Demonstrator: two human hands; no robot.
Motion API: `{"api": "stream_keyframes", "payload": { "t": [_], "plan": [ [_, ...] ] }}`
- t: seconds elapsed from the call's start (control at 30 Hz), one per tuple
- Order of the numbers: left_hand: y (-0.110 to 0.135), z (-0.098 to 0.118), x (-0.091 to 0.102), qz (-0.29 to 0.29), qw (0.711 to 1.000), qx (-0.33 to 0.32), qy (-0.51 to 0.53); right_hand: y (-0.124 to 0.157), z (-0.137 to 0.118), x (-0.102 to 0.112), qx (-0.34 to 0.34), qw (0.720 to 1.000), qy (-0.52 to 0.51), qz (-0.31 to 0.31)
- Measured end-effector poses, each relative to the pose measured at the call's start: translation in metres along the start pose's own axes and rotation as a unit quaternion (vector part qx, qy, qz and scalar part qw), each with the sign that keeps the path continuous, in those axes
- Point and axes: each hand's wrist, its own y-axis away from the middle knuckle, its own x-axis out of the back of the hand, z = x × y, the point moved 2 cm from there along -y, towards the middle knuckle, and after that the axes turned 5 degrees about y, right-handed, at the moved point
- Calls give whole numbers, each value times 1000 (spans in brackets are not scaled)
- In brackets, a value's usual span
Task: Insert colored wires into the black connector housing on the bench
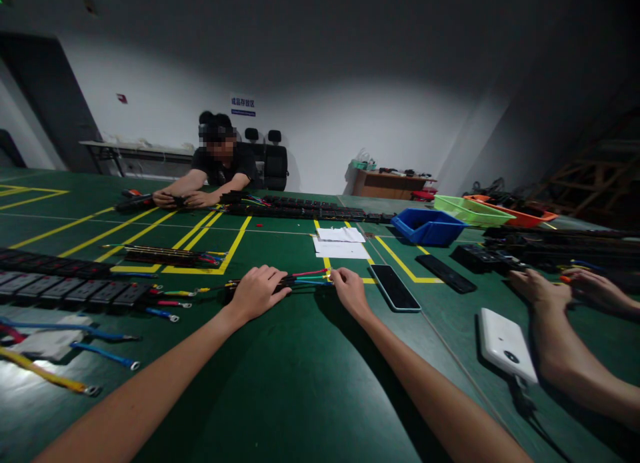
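My left hand point(260, 291) is closed over a bundle of dark wires and rests low over the green table. Coloured wires point(307, 278), red, green and blue, run from under it to the right. Fingers of my right hand point(347, 288) pinch these wires near their tips, where a yellowish end shows. What lies inside my left palm is mostly hidden. Left of that hand, a yellow-green wire end point(190, 293) with a lug lies beside rows of black socket strips point(100, 289). Behind, another dark wire bundle point(170, 255) lies on the table.
A phone point(395, 288) lies right of my right hand, with a black phone point(447, 273) and white power bank point(506, 343) beyond. White papers point(341, 249) and a blue bin point(427, 227) lie farther back. A co-worker's hands point(545, 289) are at right; another person point(223, 159) sits opposite.
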Motion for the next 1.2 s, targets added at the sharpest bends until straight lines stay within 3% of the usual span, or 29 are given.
{"api": "stream_keyframes", "payload": {
  "t": [0.1,0.23,0.37,0.53,0.67,0.97,1.1,1.2],
  "plan": [
    [0,0,0,3,1000,-3,3,2,-2,2,-15,1000,26,8],
    [0,0,-1,-3,1000,2,-10,8,-7,4,-47,989,137,31],
    [0,1,0,-2,1000,4,-15,10,-9,3,-25,984,172,24],
    [0,0,0,3,1000,4,-9,2,-3,5,11,999,13,-35],
    [1,-1,0,9,1000,2,-4,-4,1,4,-29,993,-93,-68],
    [2,-1,0,25,1000,1,1,1,-7,3,-182,938,-261,-137],
    [1,-1,2,24,1000,3,1,2,-10,3,-218,909,-314,-163],
    [2,-1,1,23,1000,3,-4,3,-11,3,-226,908,-316,-158]
  ]
}}
